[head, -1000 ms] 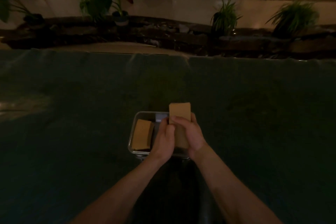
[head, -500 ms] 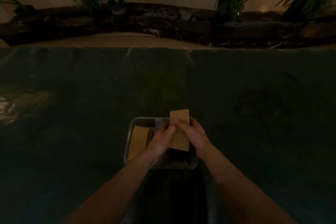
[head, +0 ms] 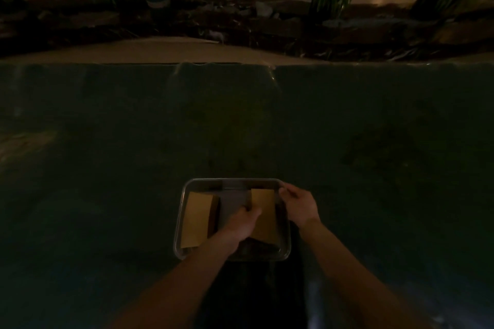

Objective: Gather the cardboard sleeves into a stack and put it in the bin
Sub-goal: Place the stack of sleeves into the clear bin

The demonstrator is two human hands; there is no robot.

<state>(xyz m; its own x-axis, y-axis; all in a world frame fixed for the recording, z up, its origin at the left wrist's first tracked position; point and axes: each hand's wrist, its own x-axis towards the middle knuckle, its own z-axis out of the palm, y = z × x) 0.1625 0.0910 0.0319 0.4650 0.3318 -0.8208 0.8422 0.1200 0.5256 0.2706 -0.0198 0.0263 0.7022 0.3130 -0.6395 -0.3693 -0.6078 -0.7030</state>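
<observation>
Dark green table cover fills the middle band of the frame; lighting very dim, plants along the top edge.

Bin, a clear-walled tray, sits lower centre, at the near edge of the cover. One stack of cardboard sleeves lies flat in its left half. A second stack is in the right half, apparently on or just above the floor; contact cannot be confirmed.

Left hand: fingers curled over the near-left edge of the right stack, grasping it. Right hand: at the bin's upper right corner, fingertips touching or pinching the rim; grip strength cannot be told.

Risks, judged:
- Bin is close to the table edge; a downward push could tip or slide it toward the person.
- If the left hand lets go unevenly, the right stack may fan out or lean on the wall.
- Low light could hide a stray sleeve.
</observation>
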